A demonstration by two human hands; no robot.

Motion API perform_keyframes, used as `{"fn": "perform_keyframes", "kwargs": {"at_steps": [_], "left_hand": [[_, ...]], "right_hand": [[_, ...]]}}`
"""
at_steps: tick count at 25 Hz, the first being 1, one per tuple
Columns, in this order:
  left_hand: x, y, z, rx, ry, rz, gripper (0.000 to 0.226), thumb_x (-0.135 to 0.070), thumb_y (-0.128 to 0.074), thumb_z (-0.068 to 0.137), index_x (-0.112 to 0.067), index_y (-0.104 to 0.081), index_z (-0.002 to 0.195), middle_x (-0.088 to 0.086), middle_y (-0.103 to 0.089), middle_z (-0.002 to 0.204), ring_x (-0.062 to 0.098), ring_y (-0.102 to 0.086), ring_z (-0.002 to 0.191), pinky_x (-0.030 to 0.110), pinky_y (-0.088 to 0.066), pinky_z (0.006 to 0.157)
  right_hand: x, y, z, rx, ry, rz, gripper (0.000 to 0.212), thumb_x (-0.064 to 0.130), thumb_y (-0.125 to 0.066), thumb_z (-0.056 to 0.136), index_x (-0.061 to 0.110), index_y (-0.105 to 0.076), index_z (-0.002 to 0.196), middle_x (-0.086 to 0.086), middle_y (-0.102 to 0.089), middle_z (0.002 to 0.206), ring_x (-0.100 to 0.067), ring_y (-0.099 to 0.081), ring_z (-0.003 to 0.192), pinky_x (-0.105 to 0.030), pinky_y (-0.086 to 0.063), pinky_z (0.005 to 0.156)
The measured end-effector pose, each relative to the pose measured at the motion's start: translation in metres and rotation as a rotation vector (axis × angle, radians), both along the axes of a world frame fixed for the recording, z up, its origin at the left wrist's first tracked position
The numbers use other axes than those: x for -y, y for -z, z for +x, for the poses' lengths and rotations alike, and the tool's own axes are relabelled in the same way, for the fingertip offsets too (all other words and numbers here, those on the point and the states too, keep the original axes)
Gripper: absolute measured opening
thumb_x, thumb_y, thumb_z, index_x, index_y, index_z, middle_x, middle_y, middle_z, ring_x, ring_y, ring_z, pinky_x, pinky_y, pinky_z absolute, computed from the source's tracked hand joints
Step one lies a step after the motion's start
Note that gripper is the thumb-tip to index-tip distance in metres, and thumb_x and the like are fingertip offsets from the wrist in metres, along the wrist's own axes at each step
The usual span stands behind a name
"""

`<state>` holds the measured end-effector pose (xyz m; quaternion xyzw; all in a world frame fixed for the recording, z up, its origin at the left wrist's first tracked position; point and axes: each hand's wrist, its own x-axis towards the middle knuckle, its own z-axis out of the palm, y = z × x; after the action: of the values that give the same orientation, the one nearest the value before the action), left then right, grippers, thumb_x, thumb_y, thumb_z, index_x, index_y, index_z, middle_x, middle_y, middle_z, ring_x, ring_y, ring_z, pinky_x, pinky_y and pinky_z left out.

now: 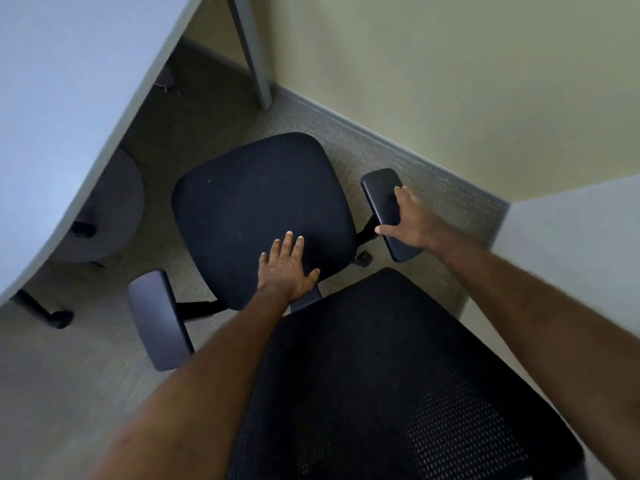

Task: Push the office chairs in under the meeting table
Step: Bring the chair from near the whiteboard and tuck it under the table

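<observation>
Nearest is the black mesh backrest (398,375) of the office chair (263,209), leaning toward the person. The seat stands clear of the pale tabletop (62,109), just right of its curved edge and not yet under it. The left hand (285,268) lies flat on the seat's rear, its grip wide and holding nothing; the right hand (412,220) clasps the right armrest (389,213). The chair looks weighty but free-rolling on castors and likely to swivel, so holding both armrests or the backrest seems steadier.
</observation>
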<state>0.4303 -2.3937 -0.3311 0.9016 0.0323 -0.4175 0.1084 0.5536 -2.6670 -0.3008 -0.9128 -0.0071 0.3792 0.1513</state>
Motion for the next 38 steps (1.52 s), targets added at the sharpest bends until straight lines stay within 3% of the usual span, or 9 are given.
{"fn": "perform_keyframes", "kwargs": {"at_steps": [7, 10, 15, 18, 23, 26, 30, 34, 38], "left_hand": [[-0.008, -0.076, -0.057, 0.029, -0.043, -0.02, 0.09, -0.066, -0.042, 0.103, -0.024, 0.005, 0.168, 0.0, 0.011, 0.176, 0.027, 0.003, 0.162, 0.054, -0.011, 0.13], [-0.019, -0.113, -0.084, 0.014, -0.046, -0.033, 0.089, -0.065, -0.044, 0.103, -0.023, -0.001, 0.168, 0.001, 0.002, 0.177, 0.028, -0.007, 0.161, 0.052, -0.016, 0.129], [-0.04, -0.168, -0.131, -0.091, 0.029, -0.121, 0.072, -0.061, -0.038, 0.107, -0.019, -0.027, 0.165, 0.009, -0.032, 0.169, 0.03, -0.034, 0.153, 0.046, -0.031, 0.123], [-0.05, -0.206, -0.149, -0.075, 0.026, -0.169, 0.064, -0.062, -0.037, 0.107, -0.018, -0.05, 0.152, 0.014, -0.052, 0.155, 0.031, -0.048, 0.143, 0.043, -0.039, 0.117], [-0.059, -0.265, -0.193, 0.03, -0.024, -0.279, 0.063, -0.069, -0.035, 0.105, -0.026, -0.064, 0.14, 0.01, -0.066, 0.138, 0.029, -0.06, 0.128, 0.043, -0.047, 0.107], [-0.063, -0.289, -0.23, 0.154, -0.019, -0.284, 0.072, -0.078, -0.027, 0.1, -0.029, -0.06, 0.142, 0.002, -0.066, 0.14, 0.025, -0.06, 0.128, 0.047, -0.048, 0.106], [-0.063, -0.301, -0.274, 0.38, 0.157, -0.105, 0.094, -0.089, -0.012, 0.09, -0.03, -0.04, 0.157, -0.006, -0.05, 0.158, 0.02, -0.047, 0.143, 0.044, -0.039, 0.113], [-0.066, -0.299, -0.294, 0.496, 0.205, -0.077, 0.108, -0.099, -0.01, 0.081, -0.03, -0.034, 0.16, -0.006, -0.044, 0.162, 0.02, -0.043, 0.145, 0.044, -0.036, 0.116], [-0.073, -0.294, -0.3, 0.517, 0.266, -0.067, 0.124, -0.109, -0.023, 0.068, -0.029, -0.028, 0.163, -0.005, -0.039, 0.165, 0.023, -0.041, 0.147, 0.049, -0.032, 0.119]], "right_hand": [[-0.03, -0.083, -0.041, 0.042, -0.058, 0.031, 0.104, 0.052, -0.069, 0.098, 0.009, -0.005, 0.168, -0.008, -0.005, 0.177, -0.024, -0.007, 0.163, -0.042, -0.016, 0.13], [-0.044, -0.123, -0.072, 0.064, -0.075, 0.043, 0.102, 0.053, -0.067, 0.099, 0.009, -0.006, 0.168, -0.009, -0.006, 0.177, -0.024, -0.009, 0.163, -0.042, -0.017, 0.13], [-0.061, -0.191, -0.139, 0.116, -0.083, 0.076, 0.099, 0.056, -0.065, 0.098, 0.012, -0.012, 0.168, -0.008, -0.012, 0.176, -0.027, -0.019, 0.161, -0.043, -0.022, 0.127], [-0.069, -0.222, -0.185, 0.101, -0.079, 0.091, 0.097, 0.06, -0.063, 0.097, 0.015, -0.015, 0.168, -0.006, -0.013, 0.176, -0.027, -0.024, 0.159, -0.045, -0.027, 0.127], [-0.077, -0.26, -0.259, 0.163, -0.104, 0.073, 0.086, 0.071, -0.06, 0.093, 0.024, -0.036, 0.162, 0.0, -0.035, 0.169, -0.023, -0.045, 0.148, -0.045, -0.041, 0.116], [-0.084, -0.275, -0.303, 0.27, -0.188, -0.003, 0.076, 0.085, -0.043, 0.09, 0.031, -0.058, 0.142, 0.003, -0.062, 0.143, -0.02, -0.061, 0.125, -0.042, -0.048, 0.105], [-0.092, -0.277, -0.348, 0.523, -0.228, -0.018, 0.082, 0.091, -0.03, 0.086, 0.032, -0.067, 0.131, 0.012, -0.069, 0.132, -0.015, -0.059, 0.127, -0.04, -0.036, 0.115], [-0.089, -0.26, -0.379, 0.728, -0.274, 0.048, 0.07, 0.077, -0.045, 0.093, 0.026, -0.068, 0.134, 0.007, -0.069, 0.136, -0.017, -0.059, 0.132, -0.047, -0.035, 0.12], [-0.089, -0.25, -0.379, 0.88, -0.247, 0.174, 0.045, 0.055, -0.061, 0.093, 0.024, -0.073, 0.123, 0.008, -0.074, 0.124, -0.014, -0.065, 0.121, -0.042, -0.04, 0.115]]}}
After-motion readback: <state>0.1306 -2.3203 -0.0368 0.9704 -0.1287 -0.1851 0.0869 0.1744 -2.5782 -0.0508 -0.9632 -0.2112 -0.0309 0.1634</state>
